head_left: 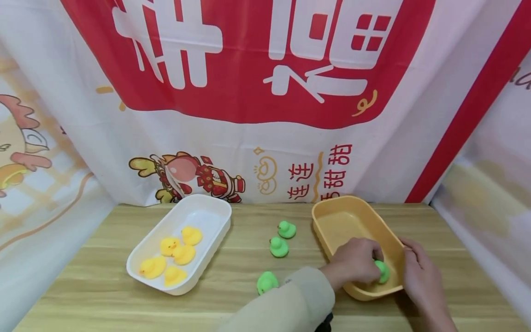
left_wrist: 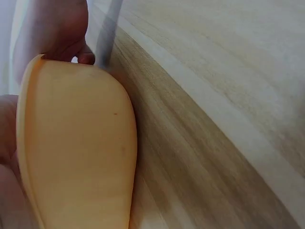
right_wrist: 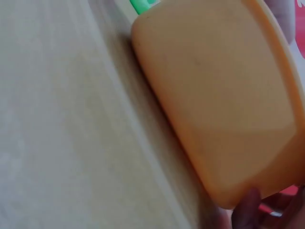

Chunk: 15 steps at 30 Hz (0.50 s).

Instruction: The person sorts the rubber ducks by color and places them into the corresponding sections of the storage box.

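Note:
My left hand (head_left: 357,260) reaches down inside the tan plastic box (head_left: 340,221), fingers curled against a green toy duck (head_left: 382,272) near the box's front end. Part of that duck is hidden behind the fingers. On the other side, my right hand (head_left: 421,276) grips the box's right wall, its thumb near the rim. From outside, the left wrist view shows the tan box (left_wrist: 81,143) with my right hand (left_wrist: 55,31) at the upper left. In the right wrist view, right-hand fingertips (right_wrist: 248,210) touch the box's lower corner.
Left of the tan box lie two green toy ducks, a farther one (head_left: 286,229) and a nearer one (head_left: 279,247). Another green duck (head_left: 267,281) is partly behind the left sleeve (head_left: 290,299). A white box (head_left: 207,214) holds several yellow ducks (head_left: 184,254). Printed cloth (head_left: 249,115) hangs behind.

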Available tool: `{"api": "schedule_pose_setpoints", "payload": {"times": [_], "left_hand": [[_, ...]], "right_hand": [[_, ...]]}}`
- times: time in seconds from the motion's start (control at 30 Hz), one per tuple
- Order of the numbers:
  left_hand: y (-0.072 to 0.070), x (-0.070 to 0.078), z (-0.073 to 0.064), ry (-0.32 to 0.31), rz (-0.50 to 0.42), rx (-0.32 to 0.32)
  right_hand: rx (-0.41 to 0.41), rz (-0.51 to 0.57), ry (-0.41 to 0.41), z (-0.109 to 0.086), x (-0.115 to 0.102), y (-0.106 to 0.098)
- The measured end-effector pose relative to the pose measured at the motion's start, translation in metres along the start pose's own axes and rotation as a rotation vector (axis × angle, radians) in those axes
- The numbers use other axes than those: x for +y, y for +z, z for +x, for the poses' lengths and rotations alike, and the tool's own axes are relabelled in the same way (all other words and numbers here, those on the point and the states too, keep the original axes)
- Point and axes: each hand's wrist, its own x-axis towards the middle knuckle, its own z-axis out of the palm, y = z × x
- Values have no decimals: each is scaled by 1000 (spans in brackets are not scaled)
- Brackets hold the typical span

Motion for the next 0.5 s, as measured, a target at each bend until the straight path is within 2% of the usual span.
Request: {"api": "schedule_pose_setpoints", "payload": {"times": [0.13,0.23,0.4,0.5], "left_hand": [[4,2,5,-31,5,-5],[6,3,8,-53,-64,-17],[8,7,10,-35,-196,-22],[9,8,12,-22,-226,-10]], "right_hand": [[79,5,-20,-2,0,2],[100,-1,-29,-2,1,3],[61,23,-8,-1,1,1],[27,39,2,-1,0,0]]}}
